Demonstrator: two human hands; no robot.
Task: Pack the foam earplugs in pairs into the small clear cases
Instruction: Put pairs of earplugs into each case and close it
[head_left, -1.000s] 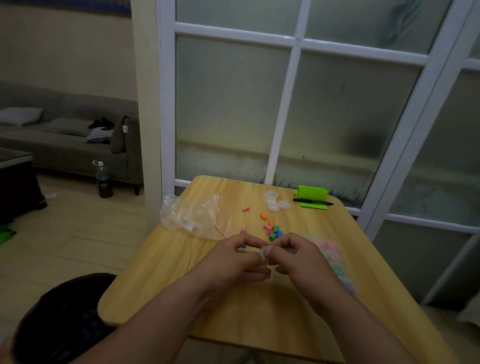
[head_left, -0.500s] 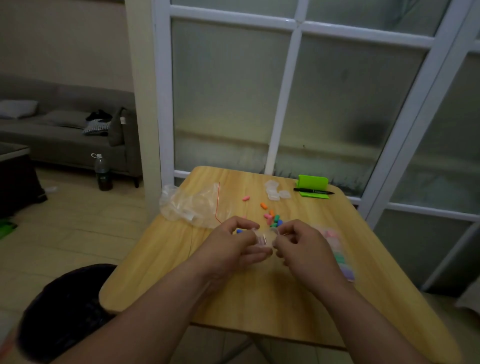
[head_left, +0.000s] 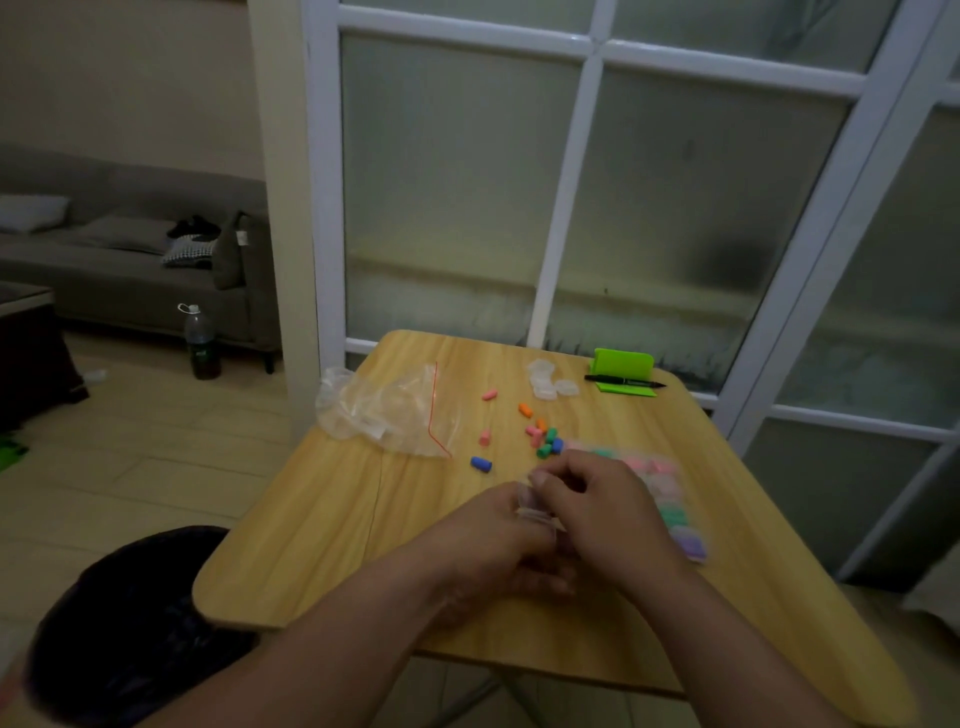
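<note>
Both hands meet over the middle of the wooden table (head_left: 322, 545). My left hand (head_left: 493, 540) and my right hand (head_left: 597, 514) together grip a small clear case (head_left: 530, 504) between their fingertips; whether anything is inside it is hidden. Loose foam earplugs (head_left: 543, 439) in orange, pink, green and blue lie scattered just beyond the hands, with a blue earplug (head_left: 480, 464) nearest. A few empty clear cases (head_left: 550, 382) sit at the far side. A row of filled cases (head_left: 670, 499) lies right of my right hand.
A crumpled clear zip bag (head_left: 384, 410) with a red strip lies at the table's left. A green phone stand (head_left: 623, 364) and a black pen (head_left: 623, 382) sit at the far right corner. A black bin (head_left: 130, 623) stands below the table's left edge.
Both hands have drawn a little closer to me with the clear case. The blue earplug, earlier hidden behind my left hand, now shows.
</note>
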